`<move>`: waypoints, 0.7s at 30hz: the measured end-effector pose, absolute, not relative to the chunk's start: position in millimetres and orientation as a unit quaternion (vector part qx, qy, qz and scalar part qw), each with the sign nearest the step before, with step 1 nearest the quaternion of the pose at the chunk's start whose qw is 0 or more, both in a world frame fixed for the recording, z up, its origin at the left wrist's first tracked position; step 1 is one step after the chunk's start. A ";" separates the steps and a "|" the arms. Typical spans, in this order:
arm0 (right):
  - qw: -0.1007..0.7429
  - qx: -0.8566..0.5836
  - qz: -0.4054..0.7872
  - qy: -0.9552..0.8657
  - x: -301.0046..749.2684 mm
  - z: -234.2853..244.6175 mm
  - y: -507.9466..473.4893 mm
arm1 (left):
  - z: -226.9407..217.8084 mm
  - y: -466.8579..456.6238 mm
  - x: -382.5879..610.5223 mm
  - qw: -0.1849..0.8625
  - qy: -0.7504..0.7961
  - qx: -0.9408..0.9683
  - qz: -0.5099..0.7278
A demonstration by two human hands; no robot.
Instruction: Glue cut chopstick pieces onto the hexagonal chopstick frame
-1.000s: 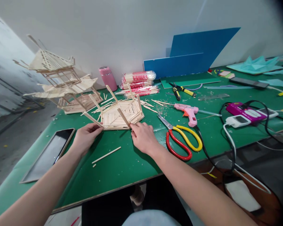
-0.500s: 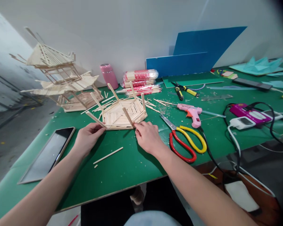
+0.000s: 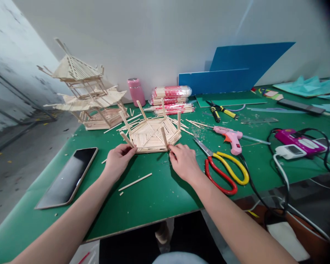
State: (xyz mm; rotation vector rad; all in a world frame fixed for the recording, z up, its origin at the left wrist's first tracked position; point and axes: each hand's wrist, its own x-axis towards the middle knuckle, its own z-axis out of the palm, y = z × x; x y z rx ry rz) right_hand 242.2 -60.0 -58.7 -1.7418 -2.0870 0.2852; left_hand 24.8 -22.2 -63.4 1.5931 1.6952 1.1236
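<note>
A hexagonal wooden stick base (image 3: 151, 136) with several upright posts lies on the green table. My left hand (image 3: 118, 158) is closed, thumb and fingers pinching its front left corner, close to the foot of a post. At the front right corner my right hand (image 3: 183, 160) pinches the base beside another post; the exact contact of its fingertips is partly hidden. In front of the base lie a loose stick (image 3: 135, 182) and a short cut piece (image 3: 121, 193). Scissors (image 3: 222, 168) with red and yellow handles rest right of my right hand.
A stick pagoda model (image 3: 85, 91) stands at the back left, near a pink bottle (image 3: 136, 91) and wrapped stick bundles (image 3: 170, 96). A phone (image 3: 68, 176) lies left. To the right are a pink glue gun (image 3: 231, 136), pliers (image 3: 222, 111) and a purple power strip (image 3: 299, 141) with cables.
The camera view has shifted, so everything sits a little further right and lower in the picture. Both hands keep their hold at the same front corners of the base.
</note>
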 end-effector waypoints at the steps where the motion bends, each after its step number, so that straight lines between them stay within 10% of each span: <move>1: 0.202 -0.625 0.102 -0.747 242.1 -58.8 -59.9 | -64.1 -21.4 24.9 0.268 0.633 0.594 0.418; 21: 0.247 -0.645 0.050 -0.721 244.5 -52.9 -65.8 | -65.9 -22.3 21.7 0.209 0.615 0.643 0.406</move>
